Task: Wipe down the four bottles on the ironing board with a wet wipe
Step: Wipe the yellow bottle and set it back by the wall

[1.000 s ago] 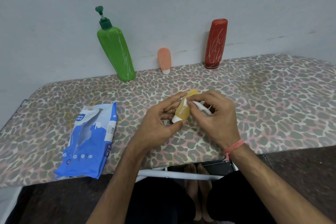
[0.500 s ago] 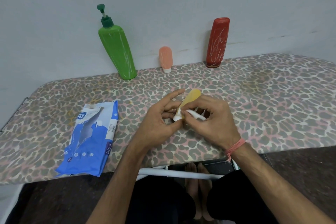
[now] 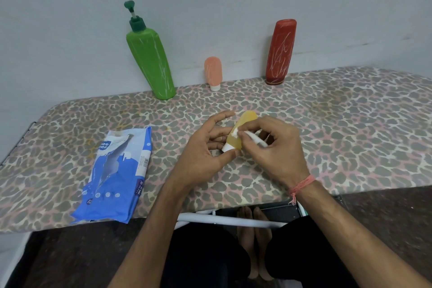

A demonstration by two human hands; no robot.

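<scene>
Over the board's (image 3: 327,124) near edge, your left hand (image 3: 205,152) pinches the yellow bottle (image 3: 236,138), thumb at its white cap, other fingers spread behind. Your right hand (image 3: 275,147) pinches a rolled wipe (image 3: 252,138) against its side. Green bottle (image 3: 149,58), peach bottle (image 3: 212,72) and red bottle (image 3: 280,51) stand by the wall; the pack (image 3: 117,175) lies left.

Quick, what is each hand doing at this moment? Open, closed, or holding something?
Left hand: holds the small yellow bottle, thumb at its white cap, fingers behind it.
Right hand: pinches a folded wet wipe against the bottle.
</scene>
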